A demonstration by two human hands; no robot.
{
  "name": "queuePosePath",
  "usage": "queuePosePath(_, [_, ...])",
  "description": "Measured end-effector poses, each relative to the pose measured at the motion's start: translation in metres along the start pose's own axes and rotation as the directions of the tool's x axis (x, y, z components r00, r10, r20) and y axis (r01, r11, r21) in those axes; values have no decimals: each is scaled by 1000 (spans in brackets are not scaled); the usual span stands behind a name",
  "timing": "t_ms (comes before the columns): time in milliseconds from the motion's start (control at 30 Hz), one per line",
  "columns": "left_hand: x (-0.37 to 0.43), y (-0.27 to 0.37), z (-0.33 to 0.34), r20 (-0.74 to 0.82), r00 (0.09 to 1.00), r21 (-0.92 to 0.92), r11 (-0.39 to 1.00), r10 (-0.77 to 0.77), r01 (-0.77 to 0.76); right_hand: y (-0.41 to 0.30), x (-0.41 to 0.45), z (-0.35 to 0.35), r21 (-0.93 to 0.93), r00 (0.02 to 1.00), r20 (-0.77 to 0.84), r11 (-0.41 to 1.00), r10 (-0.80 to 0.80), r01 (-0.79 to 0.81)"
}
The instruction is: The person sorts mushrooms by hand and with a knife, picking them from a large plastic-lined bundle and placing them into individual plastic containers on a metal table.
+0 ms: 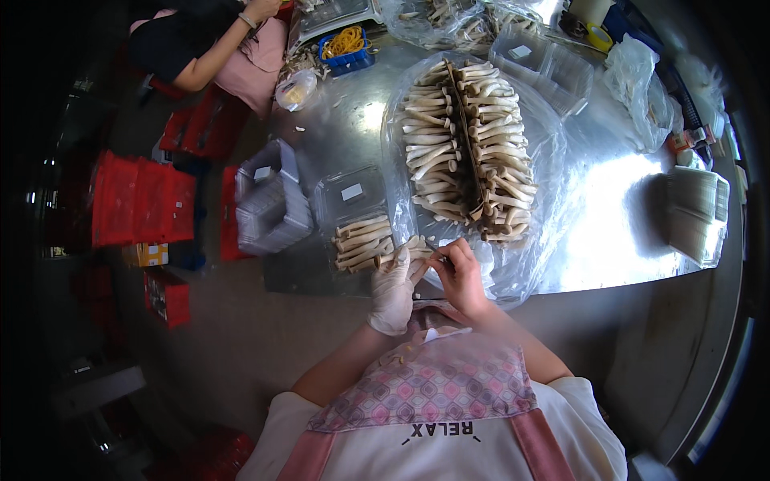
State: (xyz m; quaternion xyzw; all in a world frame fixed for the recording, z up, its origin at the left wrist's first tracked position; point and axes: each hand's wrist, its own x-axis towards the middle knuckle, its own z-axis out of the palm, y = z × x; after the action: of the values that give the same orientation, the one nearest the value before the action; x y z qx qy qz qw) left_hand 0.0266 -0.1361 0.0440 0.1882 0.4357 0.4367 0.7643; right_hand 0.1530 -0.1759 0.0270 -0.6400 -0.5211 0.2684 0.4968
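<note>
My left hand (391,291), in a whitish glove, grips a few king oyster mushrooms (415,246) just above the table's near edge. My bare right hand (462,273) is pinched around a thin dark tool (434,250), apparently a small knife, at the ends of these mushrooms. Fingers hide most of it. Just left of them, a clear plastic clamshell box (351,191) lies with its lid open and king oyster mushrooms (363,242) in its near half. Beyond my hands, two long rows of mushrooms (499,141) flank a brown divider (464,132) on a spread clear plastic bag (550,156).
Nested clear boxes (274,201) stand at the table's left edge, another stack (698,216) at the right. Further back are open boxes (544,69), a blue basket of rubber bands (346,49) and a crumpled bag (640,90). A co-worker's arm (213,57) is at upper left, red crates (144,201) below.
</note>
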Motion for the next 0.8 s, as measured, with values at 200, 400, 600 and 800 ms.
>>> queuePosePath(200, [4, -9, -17, -2, 1000, 203, 979, 7, -6, 8, -6, -6, 282, 979, 109, 939, 170, -194])
queuePosePath(400, [7, -4, -27, 5, 998, 317, 947, 56, -55, 19, 1, -19, 612, 886, 194, 653, 422, -445])
queuePosePath(600, [20, 4, -59, -205, 978, 143, 988, -30, 61, 42, -9, -20, 271, 927, 6, 891, 376, -364])
queuePosePath(800, [43, 22, -92, -313, 949, 17, 999, -29, 36, 50, -18, -20, -99, 948, -106, 946, 300, -310])
